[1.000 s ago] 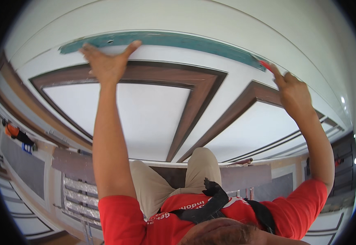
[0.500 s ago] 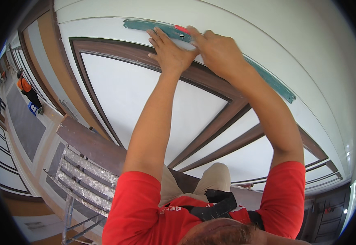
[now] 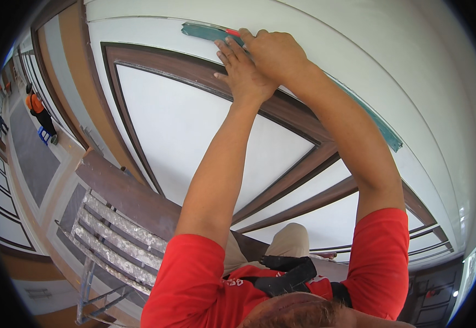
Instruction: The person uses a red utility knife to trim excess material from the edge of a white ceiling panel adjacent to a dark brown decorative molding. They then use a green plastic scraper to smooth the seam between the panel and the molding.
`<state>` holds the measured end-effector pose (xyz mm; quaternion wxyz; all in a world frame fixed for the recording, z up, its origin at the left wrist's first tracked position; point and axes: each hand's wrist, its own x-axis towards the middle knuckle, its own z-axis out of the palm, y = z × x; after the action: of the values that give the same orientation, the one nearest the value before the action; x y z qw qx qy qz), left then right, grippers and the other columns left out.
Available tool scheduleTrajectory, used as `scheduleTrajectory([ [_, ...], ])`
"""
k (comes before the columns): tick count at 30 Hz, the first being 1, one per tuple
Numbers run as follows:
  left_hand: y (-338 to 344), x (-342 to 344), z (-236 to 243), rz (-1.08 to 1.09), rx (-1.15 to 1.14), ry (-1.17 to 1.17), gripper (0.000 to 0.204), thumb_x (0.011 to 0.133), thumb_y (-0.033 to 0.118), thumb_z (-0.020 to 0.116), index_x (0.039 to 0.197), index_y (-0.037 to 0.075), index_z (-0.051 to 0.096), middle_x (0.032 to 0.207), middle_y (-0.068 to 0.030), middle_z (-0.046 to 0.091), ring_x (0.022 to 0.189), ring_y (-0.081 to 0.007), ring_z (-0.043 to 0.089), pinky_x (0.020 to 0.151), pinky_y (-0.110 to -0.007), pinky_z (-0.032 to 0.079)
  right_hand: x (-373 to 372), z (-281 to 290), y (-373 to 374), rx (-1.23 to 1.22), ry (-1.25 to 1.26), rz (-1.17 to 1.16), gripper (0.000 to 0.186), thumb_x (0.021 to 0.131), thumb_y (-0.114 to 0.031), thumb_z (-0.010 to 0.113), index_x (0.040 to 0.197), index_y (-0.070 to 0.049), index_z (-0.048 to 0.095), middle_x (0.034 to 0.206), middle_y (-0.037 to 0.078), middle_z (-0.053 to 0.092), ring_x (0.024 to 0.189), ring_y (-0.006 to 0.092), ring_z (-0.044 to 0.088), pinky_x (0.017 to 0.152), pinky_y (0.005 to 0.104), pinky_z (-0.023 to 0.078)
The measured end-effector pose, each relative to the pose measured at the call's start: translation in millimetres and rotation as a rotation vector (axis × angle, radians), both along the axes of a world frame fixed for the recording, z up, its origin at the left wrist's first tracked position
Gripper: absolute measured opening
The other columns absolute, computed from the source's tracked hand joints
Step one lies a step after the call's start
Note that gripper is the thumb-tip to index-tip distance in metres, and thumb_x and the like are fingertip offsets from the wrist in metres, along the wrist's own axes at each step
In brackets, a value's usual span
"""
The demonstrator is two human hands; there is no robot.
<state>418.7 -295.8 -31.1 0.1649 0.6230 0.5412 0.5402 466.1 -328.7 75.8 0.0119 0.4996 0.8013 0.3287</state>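
A long green strip (image 3: 199, 31) lies flat against the white wall, just above a brown-framed panel. My left hand (image 3: 246, 75) is open on its lower edge, fingers spread and pressed flat near the strip's left end. Overlapping it from the right, my right hand (image 3: 279, 54) is closed around a small red tool (image 3: 233, 33). Only the tool's red end shows, along the strip's upper edge; its kind is hidden by my fingers. My right forearm covers much of the strip's middle, and the far right end comes out beyond it.
Dark brown mouldings (image 3: 194, 76) frame white panels below the strip. A paint-spattered metal slatted platform (image 3: 120, 224) stands at lower left, beside a brown ledge (image 3: 128, 188). Farther off, a person in an orange top (image 3: 38, 109) is by a blue stool (image 3: 44, 135).
My right hand has slid left along the strip with the red tool and now overlaps my left hand. The left hand stays near the same part of the strip. The view has shifted slightly.
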Motion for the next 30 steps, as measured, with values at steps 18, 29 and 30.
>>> scheduleTrajectory([
  [18,16.5,6.1,-7.8,0.127,0.015,0.088,0.168,0.053,0.088,0.08,0.157,-0.017,-0.001,0.165,-0.0385,0.002,0.157,-0.0477,0.002,0.117,-0.074,0.019,188.1,-1.8,-162.5,0.053,-0.014,-0.253,0.054,0.089,-0.005,0.064,0.142,0.0,0.053,0.094,0.019,0.069,0.077,0.0322,0.073,0.066,0.04,0.06],
  [29,39.7,-1.7,-27.2,0.141,0.129,0.104,0.17,0.052,0.093,0.076,0.156,-0.018,-0.001,0.164,-0.04,0.001,0.156,-0.0491,0.001,0.116,-0.076,0.018,293.8,-9.0,-260.0,0.094,-0.212,-0.548,0.075,0.083,-0.001,0.07,0.153,-0.007,0.043,0.093,0.014,0.067,0.083,0.0265,0.071,0.067,0.0366,0.06],
  [30,39.9,-2.3,-24.3,0.138,0.127,0.105,0.17,0.052,0.093,0.076,0.156,-0.018,-0.001,0.164,-0.0398,0.001,0.157,-0.0488,0.0,0.116,-0.076,0.018,300.5,-6.9,-262.9,0.094,-0.199,-0.534,0.076,0.083,0.0,0.07,0.153,-0.007,0.043,0.093,0.013,0.067,0.083,0.0262,0.071,0.067,0.0365,0.06],
])
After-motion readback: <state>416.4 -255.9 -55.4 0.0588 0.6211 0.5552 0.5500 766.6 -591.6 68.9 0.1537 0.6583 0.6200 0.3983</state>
